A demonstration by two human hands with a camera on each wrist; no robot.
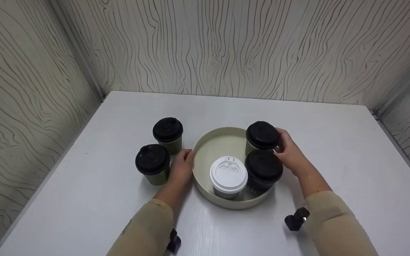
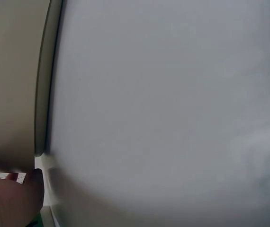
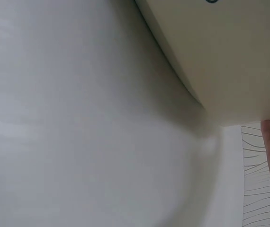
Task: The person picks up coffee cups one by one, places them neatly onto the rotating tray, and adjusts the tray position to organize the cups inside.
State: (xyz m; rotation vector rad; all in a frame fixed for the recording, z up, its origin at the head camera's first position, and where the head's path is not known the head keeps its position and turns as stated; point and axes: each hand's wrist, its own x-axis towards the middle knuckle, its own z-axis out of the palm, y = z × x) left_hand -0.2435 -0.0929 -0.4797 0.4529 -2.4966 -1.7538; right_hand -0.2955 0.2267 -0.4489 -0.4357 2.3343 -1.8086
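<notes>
The round beige tray (image 1: 205, 144) sits on the white table (image 1: 333, 149), between my hands. My left hand (image 1: 181, 169) grips its wall at nine o'clock; my right hand (image 1: 290, 153) grips it near two o'clock, with some fingertips hidden from the head view. Inside stand a white-lidded cup (image 1: 228, 174) at six o'clock, a dark cup (image 1: 263, 167) at four and a green cup (image 1: 262, 137) with a black lid at one. Outside, beyond my left hand, two more black-lidded cups (image 1: 152, 161) stand toward nine and ten o'clock.

Only my right wrist view shows a small dark mark (image 3: 211, 1) on the tray's outer wall. My left wrist view shows the wall's lower edge close up, plus a green sliver below my hand, too little to identify. Patterned panels (image 1: 219, 46) rise past the table at twelve o'clock.
</notes>
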